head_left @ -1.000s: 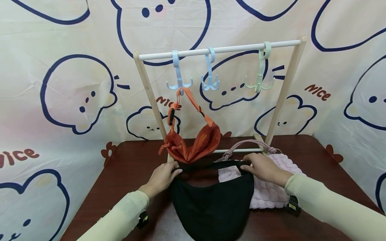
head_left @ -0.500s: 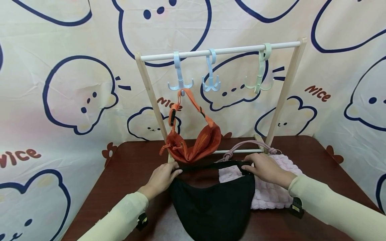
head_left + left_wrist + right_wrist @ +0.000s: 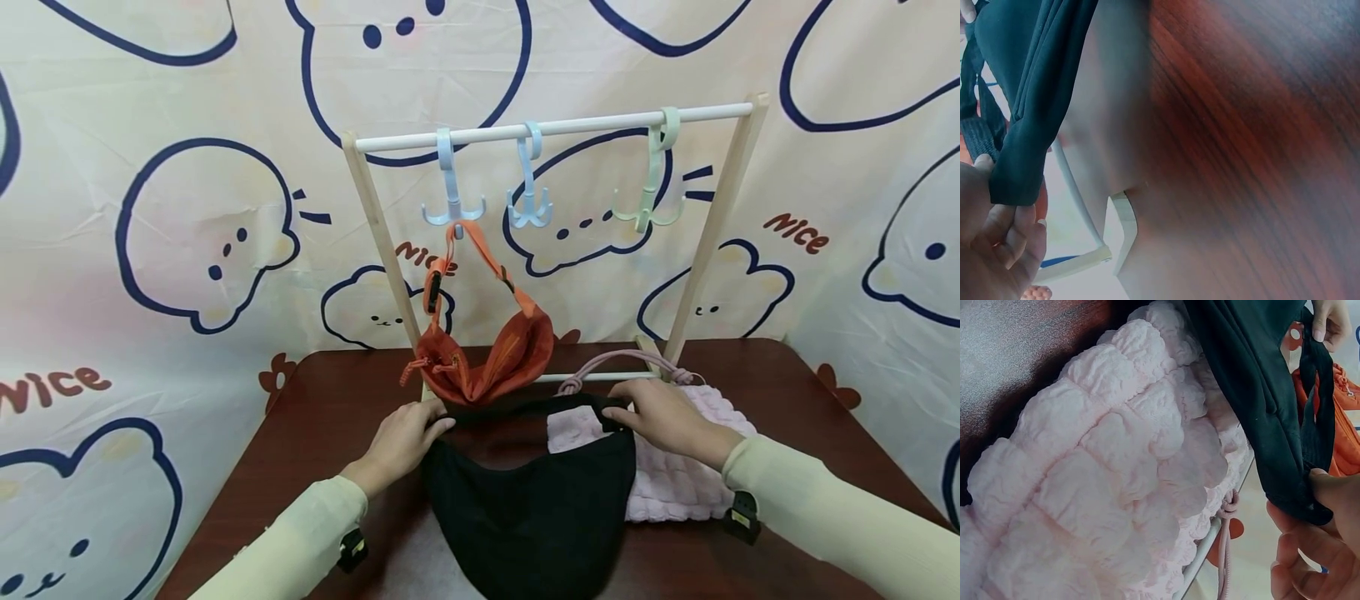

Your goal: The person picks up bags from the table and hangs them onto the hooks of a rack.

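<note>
A black shoulder bag (image 3: 528,517) is held up by its two upper corners, its body hanging down and its strap stretched across the top. My left hand (image 3: 397,442) pinches the left corner between thumb and fingers. At the opposite corner my right hand (image 3: 667,421) grips the cloth and strap, thumb on top, as the right wrist view also shows. Behind the strap an orange bag (image 3: 487,358) hangs by its strap from the left blue hook (image 3: 452,200). Partly covered by the black bag and my right hand, a pink puffy bag (image 3: 682,483) lies on the table.
A rack with a white bar (image 3: 585,125) and wooden posts (image 3: 712,225) stands at the table's back. From the bar also hang a second blue hook (image 3: 529,192) and a green hook (image 3: 651,183). The dark wood table (image 3: 322,392) ends at a patterned cloth wall (image 3: 217,375).
The view has shifted slightly, so the scene sits a little further right. Both hands keep hold of the black shoulder bag in nearly the same place.
</note>
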Motion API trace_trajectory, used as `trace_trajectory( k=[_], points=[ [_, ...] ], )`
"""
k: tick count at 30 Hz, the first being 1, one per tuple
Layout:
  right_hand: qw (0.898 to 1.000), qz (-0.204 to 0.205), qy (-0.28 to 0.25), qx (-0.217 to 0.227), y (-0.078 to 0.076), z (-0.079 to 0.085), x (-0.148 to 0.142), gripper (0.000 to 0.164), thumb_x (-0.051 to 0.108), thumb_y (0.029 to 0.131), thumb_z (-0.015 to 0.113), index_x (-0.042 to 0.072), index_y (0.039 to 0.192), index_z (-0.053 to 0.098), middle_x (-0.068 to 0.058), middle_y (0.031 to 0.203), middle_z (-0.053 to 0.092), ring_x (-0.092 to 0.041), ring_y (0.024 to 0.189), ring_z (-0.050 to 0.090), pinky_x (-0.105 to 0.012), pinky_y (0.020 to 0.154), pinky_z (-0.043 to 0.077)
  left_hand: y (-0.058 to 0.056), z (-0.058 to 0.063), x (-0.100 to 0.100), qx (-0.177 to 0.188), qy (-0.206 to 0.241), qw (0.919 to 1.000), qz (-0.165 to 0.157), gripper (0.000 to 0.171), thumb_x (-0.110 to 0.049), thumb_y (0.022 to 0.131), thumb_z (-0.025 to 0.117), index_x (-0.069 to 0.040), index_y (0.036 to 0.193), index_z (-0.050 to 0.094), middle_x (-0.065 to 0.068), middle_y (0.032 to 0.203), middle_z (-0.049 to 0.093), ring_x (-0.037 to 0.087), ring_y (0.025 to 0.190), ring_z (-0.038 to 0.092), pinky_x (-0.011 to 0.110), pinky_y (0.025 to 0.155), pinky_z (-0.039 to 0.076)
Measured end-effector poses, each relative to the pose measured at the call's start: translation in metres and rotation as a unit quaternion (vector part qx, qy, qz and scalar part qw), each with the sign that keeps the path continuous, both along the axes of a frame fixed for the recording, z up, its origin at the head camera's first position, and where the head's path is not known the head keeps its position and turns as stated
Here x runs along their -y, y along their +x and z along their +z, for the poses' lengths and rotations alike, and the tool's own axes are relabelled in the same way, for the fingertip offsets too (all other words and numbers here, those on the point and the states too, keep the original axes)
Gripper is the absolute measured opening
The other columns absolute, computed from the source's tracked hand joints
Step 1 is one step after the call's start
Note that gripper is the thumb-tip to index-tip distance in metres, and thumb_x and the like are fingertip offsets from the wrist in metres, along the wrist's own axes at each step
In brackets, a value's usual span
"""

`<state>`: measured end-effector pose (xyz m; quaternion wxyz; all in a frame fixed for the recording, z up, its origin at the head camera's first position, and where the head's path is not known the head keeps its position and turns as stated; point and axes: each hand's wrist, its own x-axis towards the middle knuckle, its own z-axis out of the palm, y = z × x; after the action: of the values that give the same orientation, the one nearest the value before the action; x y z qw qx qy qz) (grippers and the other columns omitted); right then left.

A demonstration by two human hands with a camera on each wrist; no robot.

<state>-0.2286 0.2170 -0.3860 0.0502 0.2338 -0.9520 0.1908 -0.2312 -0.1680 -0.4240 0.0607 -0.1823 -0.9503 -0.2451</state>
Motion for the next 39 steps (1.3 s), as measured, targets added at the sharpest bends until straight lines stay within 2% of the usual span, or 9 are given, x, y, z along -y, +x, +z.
trace_trajectory(
  k=[14,25,39],
  points=[
    [1.0,-0.008,-0.008,0.004,0.0033,0.0004,-0.0005,0.015,0.025,0.096,0.069,0.012,0.104,0.075,0.005,0.085,0.072,-0.001,0.064,0.054,-0.023,0.056,0.043,0.0036,0.0055,-0.0017,-0.007,0.004,1.0,0.004,0.01,-0.027,0.098,0.066,-0.018,0.096,0.068,-0.007,0.078,0.064,0.007,0.071,0.055,0.032,0.069,0.047],
    [1.0,-0.014,-0.012,-0.002,0.0048,0.0005,0.0001,0.017,0.026,0.096,0.069,0.012,0.105,0.074,0.004,0.086,0.072,-0.001,0.064,0.055,-0.023,0.055,0.043,0.0066,0.0099,-0.0026,-0.009,0.01,0.9999,0.006,0.01,-0.026,0.099,0.065,-0.017,0.098,0.069,-0.004,0.083,0.067,0.009,0.074,0.056,0.035,0.072,0.049],
    [1.0,-0.016,-0.018,0.002,0.0058,-0.0001,-0.0032,0.019,0.026,0.096,0.069,0.011,0.106,0.074,0.005,0.083,0.071,-0.001,0.058,0.052,-0.023,0.053,0.041,0.0076,0.0095,-0.0031,-0.012,0.011,0.9999,-0.004,0.012,-0.027,0.1,0.064,-0.018,0.093,0.065,-0.008,0.07,0.055,0.009,0.065,0.046,0.029,0.064,0.04]
  ],
)
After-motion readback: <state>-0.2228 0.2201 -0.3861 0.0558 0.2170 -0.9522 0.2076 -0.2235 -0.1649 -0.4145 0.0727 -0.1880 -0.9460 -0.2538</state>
